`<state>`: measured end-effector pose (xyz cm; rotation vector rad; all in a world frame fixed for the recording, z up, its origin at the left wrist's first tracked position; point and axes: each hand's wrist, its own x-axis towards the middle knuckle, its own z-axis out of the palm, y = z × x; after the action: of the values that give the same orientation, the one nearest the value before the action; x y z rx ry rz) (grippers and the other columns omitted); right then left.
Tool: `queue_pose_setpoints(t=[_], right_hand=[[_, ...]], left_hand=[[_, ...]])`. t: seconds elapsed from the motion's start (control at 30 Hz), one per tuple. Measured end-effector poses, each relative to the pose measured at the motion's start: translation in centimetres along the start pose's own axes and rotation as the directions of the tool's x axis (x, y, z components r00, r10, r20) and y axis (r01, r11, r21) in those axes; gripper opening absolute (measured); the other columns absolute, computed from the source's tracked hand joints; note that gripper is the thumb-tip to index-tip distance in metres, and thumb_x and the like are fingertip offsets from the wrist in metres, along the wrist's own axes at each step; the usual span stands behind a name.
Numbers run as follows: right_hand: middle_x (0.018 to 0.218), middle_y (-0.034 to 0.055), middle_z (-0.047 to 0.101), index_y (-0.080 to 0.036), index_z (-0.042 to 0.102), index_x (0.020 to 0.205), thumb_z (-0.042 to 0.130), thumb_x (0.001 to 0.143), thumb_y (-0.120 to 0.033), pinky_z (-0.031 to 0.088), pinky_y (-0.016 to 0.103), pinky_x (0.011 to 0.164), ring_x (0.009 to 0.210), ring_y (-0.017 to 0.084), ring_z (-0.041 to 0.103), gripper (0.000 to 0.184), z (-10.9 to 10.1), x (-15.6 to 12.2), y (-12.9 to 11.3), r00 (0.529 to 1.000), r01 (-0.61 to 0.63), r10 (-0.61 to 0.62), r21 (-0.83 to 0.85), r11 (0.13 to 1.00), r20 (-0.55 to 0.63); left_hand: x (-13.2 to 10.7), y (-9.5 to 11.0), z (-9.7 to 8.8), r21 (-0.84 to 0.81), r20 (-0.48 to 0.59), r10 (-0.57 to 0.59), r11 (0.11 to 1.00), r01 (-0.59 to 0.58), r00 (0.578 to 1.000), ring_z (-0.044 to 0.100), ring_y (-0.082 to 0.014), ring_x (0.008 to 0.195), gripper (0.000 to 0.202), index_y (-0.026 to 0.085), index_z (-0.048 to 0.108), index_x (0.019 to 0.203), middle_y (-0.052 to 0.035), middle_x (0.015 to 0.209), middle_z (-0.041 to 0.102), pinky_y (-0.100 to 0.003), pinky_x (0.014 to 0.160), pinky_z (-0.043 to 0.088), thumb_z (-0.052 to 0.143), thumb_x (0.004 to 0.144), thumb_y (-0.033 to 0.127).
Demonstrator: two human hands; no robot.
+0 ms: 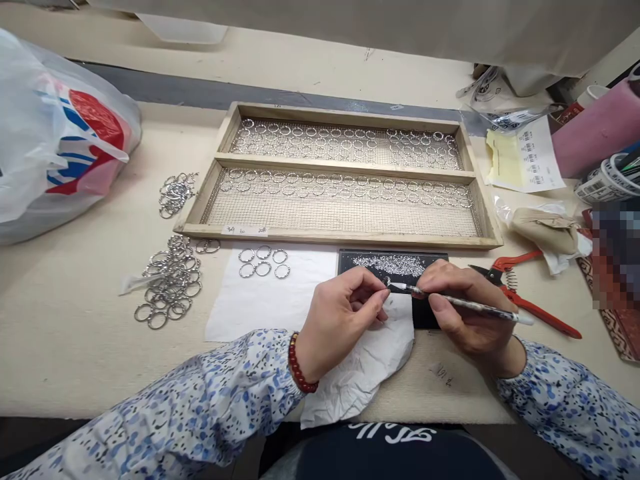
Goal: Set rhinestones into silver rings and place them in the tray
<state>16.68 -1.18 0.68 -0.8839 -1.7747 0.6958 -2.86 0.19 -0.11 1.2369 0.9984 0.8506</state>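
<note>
Pale counter (75,340) carries a wooden tray (345,167) and a black pad (427,315). Over the pad, the left hand (343,313) pinches a small shiny piece (387,282) in its grip; the right hand (467,339) has its grip round a pen (483,307), white tip close to the piece

A single view, worn on the person's head, looks forward and steeply down over a worktop (75,347). The landmark is a two-part wooden tray (350,239); the camera sits above its near side, so the tray's near edge looks wider than its far one. Below the tray, both the left hand (337,323) and right hand (467,313) show at close range, and lower again the wearer's dark top (395,460) edges in. The view is wide: left of the tray a plastic carrier bag (30,133) is cropped; right of it, a pink roll (597,130) is too.
</note>
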Motion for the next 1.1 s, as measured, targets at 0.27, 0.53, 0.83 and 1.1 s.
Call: queue_pose_setpoints(t=[0.27, 0.53, 0.83, 1.1], right_hand=[[0.084, 0.0057, 0.064, -0.019, 0.064, 0.102, 0.056, 0.082, -0.004, 0.053, 0.038, 0.072, 0.077, 0.02, 0.063, 0.027, -0.02, 0.08, -0.17, 1.0, -0.008, 0.008, -0.01, 1.0, -0.004], [0.086, 0.0064, 0.063, -0.017, 0.064, 0.103, 0.056, 0.08, -0.001, 0.051, 0.038, 0.074, 0.079, 0.02, 0.062, 0.029, -0.12, 0.01, -0.08, 1.0, -0.004, 0.004, 0.013, 1.0, 0.008], [0.087, 0.0069, 0.062, -0.015, 0.064, 0.103, 0.055, 0.08, 0.001, 0.05, 0.038, 0.073, 0.08, 0.02, 0.061, 0.03, -0.07, 0.06, -0.12, 1.0, -0.002, 0.002, 0.02, 1.0, 0.018], [0.087, 0.007, 0.063, -0.015, 0.064, 0.102, 0.056, 0.08, 0.001, 0.05, 0.039, 0.074, 0.081, 0.02, 0.061, 0.029, 0.0, -0.07, -0.13, 1.0, -0.002, 0.002, 0.007, 1.0, 0.023]], left_hand=[[-0.11, -0.49, -0.03, -0.028, 0.001, 0.011, 1.0, -0.011, 1.0, 0.069, -0.0132, 0.06, 0.007, 0.013, 0.063, 0.083, -0.0029, 0.069, 0.065, -0.023, 0.055, 0.061, 0.065, 0.084, 0.019], [-0.08, -0.48, -0.08, -0.017, 0.005, 0.015, 1.0, -0.015, 1.0, 0.069, -0.0141, 0.06, 0.007, 0.012, 0.064, 0.083, -0.0026, 0.069, 0.064, -0.024, 0.055, 0.062, 0.066, 0.083, 0.019], [-0.08, -0.53, 0.0, -0.013, -0.002, 0.018, 1.0, -0.018, 1.0, 0.069, -0.0137, 0.06, 0.007, 0.012, 0.064, 0.083, -0.0023, 0.069, 0.064, -0.023, 0.055, 0.061, 0.066, 0.083, 0.019], [-0.2, -0.62, -0.07, -0.015, -0.003, 0.018, 1.0, -0.018, 1.0, 0.069, -0.0137, 0.06, 0.007, 0.012, 0.063, 0.083, -0.0031, 0.072, 0.064, -0.024, 0.055, 0.061, 0.066, 0.083, 0.019]])
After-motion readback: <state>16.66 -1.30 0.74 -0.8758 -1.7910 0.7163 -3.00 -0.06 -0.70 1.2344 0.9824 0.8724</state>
